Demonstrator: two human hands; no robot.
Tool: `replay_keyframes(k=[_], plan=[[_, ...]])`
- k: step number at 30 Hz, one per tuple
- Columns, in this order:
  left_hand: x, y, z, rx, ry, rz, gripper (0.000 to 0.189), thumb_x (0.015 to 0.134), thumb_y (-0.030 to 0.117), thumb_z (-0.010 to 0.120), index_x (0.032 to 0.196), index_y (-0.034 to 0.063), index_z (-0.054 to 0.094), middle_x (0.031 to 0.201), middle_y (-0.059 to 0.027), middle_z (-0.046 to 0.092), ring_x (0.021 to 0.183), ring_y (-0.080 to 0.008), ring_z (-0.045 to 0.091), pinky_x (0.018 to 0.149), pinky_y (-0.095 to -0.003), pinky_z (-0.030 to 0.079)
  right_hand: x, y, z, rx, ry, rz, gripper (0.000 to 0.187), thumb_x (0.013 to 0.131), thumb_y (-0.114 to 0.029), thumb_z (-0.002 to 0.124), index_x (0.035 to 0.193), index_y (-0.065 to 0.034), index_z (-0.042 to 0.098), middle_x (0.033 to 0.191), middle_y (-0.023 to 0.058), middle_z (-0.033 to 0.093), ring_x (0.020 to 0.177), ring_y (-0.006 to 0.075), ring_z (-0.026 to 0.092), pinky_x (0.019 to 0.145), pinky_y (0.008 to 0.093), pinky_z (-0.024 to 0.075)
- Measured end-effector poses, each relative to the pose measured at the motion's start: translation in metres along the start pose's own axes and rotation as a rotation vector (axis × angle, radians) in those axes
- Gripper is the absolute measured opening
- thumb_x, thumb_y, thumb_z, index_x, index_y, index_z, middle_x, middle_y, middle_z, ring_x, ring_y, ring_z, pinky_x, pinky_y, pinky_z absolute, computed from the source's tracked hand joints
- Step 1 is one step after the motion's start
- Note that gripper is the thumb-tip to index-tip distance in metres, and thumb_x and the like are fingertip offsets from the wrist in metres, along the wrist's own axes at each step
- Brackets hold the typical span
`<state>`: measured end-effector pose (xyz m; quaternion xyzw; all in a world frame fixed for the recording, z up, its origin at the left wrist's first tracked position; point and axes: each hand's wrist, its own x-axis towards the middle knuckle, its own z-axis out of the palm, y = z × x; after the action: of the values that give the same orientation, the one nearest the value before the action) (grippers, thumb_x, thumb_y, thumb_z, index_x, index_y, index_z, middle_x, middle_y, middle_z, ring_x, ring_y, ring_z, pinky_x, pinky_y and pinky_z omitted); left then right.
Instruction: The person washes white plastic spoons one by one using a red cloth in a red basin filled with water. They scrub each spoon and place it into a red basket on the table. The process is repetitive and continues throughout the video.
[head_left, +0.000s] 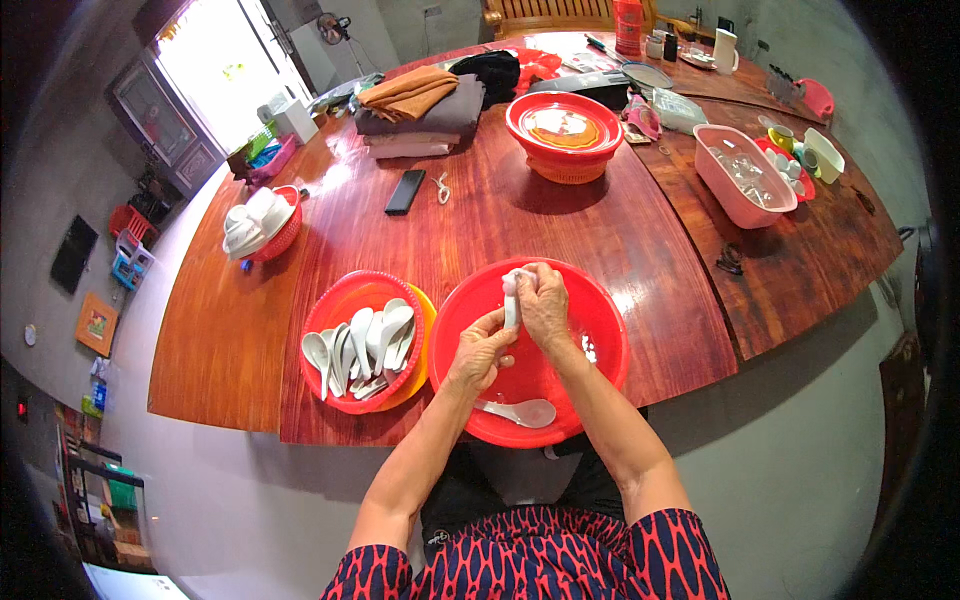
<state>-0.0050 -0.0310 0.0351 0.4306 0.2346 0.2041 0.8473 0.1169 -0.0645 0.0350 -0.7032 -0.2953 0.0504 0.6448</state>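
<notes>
My left hand (481, 351) grips the handle of a white soup spoon (511, 309) over a red plastic basin (607, 330). At the spoon's upper end, my right hand (541, 300) holds a pale, bunched piece, perhaps a cloth or sponge, against it. A larger whitish spoon (531, 413) lies in the near part of the basin, which has a little water or foam at its right side. Left of the basin, a red plastic basket (319, 300) holds several white soup spoons (361, 339). Part of a yellow bowl (418, 375) shows under that basket.
Farther back on the wooden table (360, 232) are a black phone (405, 192), a basket of white bowls (283, 236), folded cloths (420, 112) and red lidded basket (564, 139). A pink tub of glasses (742, 180) stands at the right. The table's front edge curves before me.
</notes>
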Motion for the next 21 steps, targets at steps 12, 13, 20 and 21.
replay_keyframes(k=[12, 13, 20, 21], plan=[[0.005, 0.001, 0.002, -0.208, -0.056, -0.049, 0.027, 0.083, 0.006, 0.052, 0.110, 0.0104, 0.052, 0.085, 0.0017, 0.057, 0.068, -0.0070, 0.054, 0.048, -0.0209, 0.045, -0.048, -0.026, -0.034, -0.022, -0.097, -0.188, 0.011, 0.071, -0.002, 0.059, 0.082, -0.0042, 0.059, 0.078, 0.0135, 0.054, 0.075, 0.0287, 0.055, 0.068, 0.0387, 0.0446], [0.005, 0.001, 0.001, -0.213, -0.043, -0.046, 0.026, 0.084, 0.006, 0.051, 0.109, 0.0102, 0.053, 0.086, 0.0015, 0.058, 0.068, -0.0071, 0.054, 0.049, -0.0212, 0.045, -0.053, -0.038, -0.038, -0.160, -0.107, -0.301, 0.012, 0.069, 0.000, 0.059, 0.081, -0.0044, 0.059, 0.080, 0.0134, 0.053, 0.078, 0.0281, 0.052, 0.071, 0.0389, 0.0420], [0.000, 0.003, 0.001, 0.022, -0.012, -0.085, 0.021, 0.082, 0.013, 0.055, 0.102, 0.0075, 0.056, 0.076, 0.0028, 0.058, 0.060, -0.0063, 0.054, 0.039, -0.0187, 0.041, -0.009, -0.010, -0.021, -0.009, -0.109, 0.009, 0.011, 0.079, -0.014, 0.058, 0.082, -0.0037, 0.062, 0.075, 0.0090, 0.058, 0.070, 0.0164, 0.057, 0.062, 0.0312, 0.0454], [-0.003, 0.005, 0.003, 0.059, 0.029, -0.117, 0.021, 0.082, 0.014, 0.056, 0.101, 0.0075, 0.057, 0.076, 0.0030, 0.058, 0.059, -0.0063, 0.054, 0.037, -0.0183, 0.040, -0.001, 0.004, -0.019, 0.052, -0.099, 0.097, 0.014, 0.080, -0.016, 0.057, 0.084, -0.0034, 0.063, 0.073, 0.0089, 0.061, 0.068, 0.0147, 0.058, 0.061, 0.0309, 0.0456]])
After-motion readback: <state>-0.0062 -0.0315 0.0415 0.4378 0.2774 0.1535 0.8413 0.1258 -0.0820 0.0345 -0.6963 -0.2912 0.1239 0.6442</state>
